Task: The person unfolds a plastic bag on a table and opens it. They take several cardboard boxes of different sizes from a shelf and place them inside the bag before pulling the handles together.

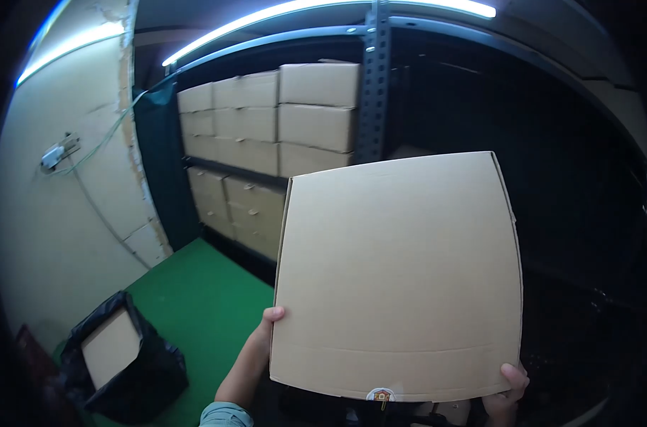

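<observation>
I hold a large plain cardboard box [398, 274] up in front of me, its broad face turned toward the camera. My left hand [265, 334] grips its lower left edge, thumb over the front. My right hand [508, 395] grips the lower right corner from below. A small round sticker [381, 395] shows at the bottom edge of the box. Most of both hands is hidden behind the cardboard.
A dark metal shelf rack [374, 85] stands ahead, its left bays stacked with several cardboard boxes [266, 121]. The right bay is dark. A black bag with cardboard inside [120, 356] sits on the green floor [202, 299]. A cream wall [67, 178] with a cable is at left.
</observation>
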`<state>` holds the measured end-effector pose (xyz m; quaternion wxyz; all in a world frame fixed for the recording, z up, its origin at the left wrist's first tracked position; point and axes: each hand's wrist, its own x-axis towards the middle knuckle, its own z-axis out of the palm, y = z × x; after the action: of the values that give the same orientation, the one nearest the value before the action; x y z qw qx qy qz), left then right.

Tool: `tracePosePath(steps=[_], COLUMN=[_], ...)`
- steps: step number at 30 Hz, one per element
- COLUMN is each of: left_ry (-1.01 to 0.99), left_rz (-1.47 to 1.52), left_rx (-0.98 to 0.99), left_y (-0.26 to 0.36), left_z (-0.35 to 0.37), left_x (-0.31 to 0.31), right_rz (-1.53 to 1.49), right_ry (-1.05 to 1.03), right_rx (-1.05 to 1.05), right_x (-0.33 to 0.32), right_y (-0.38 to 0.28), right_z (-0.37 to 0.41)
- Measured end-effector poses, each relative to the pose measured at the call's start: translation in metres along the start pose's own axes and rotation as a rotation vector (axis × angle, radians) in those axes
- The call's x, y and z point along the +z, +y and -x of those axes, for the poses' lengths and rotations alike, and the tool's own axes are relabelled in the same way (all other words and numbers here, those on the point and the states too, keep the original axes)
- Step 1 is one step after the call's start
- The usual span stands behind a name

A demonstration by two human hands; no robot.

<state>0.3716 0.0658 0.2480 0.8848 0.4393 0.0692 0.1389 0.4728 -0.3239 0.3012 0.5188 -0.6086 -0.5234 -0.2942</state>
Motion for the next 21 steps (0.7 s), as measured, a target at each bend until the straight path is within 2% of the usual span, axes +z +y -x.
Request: tracePosePath(steps=[4,6,7,8,10,11,12,17,19,21], left_ry=[0.168,0.279,0.32,0.366,0.461,0.471,0.531,0.84,0.992,1.17], left_rz=[0.076,0.049,-0.031,-0.116,-0.285,-0.268,-0.271,-0.235,-0.286,-0.292], left_rx=[-0.011,0.006,0.015,0.102,0.254,0.261,0.266,0.32,0.4,0.496], left_y=[0.013,0.007,0.007,0.01,0.014,0.017,0.022,0.05,0.062,0.079], left_z=[0.071,0.107,0.127,0.145,0.178,0.2,0.224,0.337,0.375,0.407], left_x=[-0.019,-0.037,-0.04,-0.045,-0.055,-0.071,-0.082,-0.102,-0.105,-0.116], right_rz=[-0.387,-0.823,-0.969,-1.03,-0.831,-1.039,-1.096,-1.344,-1.404,-1.445], right_ry=[-0.002,0.1,-0.118,-0.201,-0.524,-0.449,-0.448,-0.731,-0.825,-0.926], right_rx=[0.432,0.569,0.624,0.64,0.731,0.925,0.96,1.036,0.943,0.656], right_x=[0.043,0.098,0.115,0.142,0.184,0.214,0.24,0.358,0.397,0.43], right_y=[0.02,0.012,0.025,0.038,0.063,0.043,0.035,-0.019,-0.059,-0.099], right_z=[0.003,-0.03,-0.025,-0.01,0.03,0.035,0.045,0.03,0.006,-0.021])
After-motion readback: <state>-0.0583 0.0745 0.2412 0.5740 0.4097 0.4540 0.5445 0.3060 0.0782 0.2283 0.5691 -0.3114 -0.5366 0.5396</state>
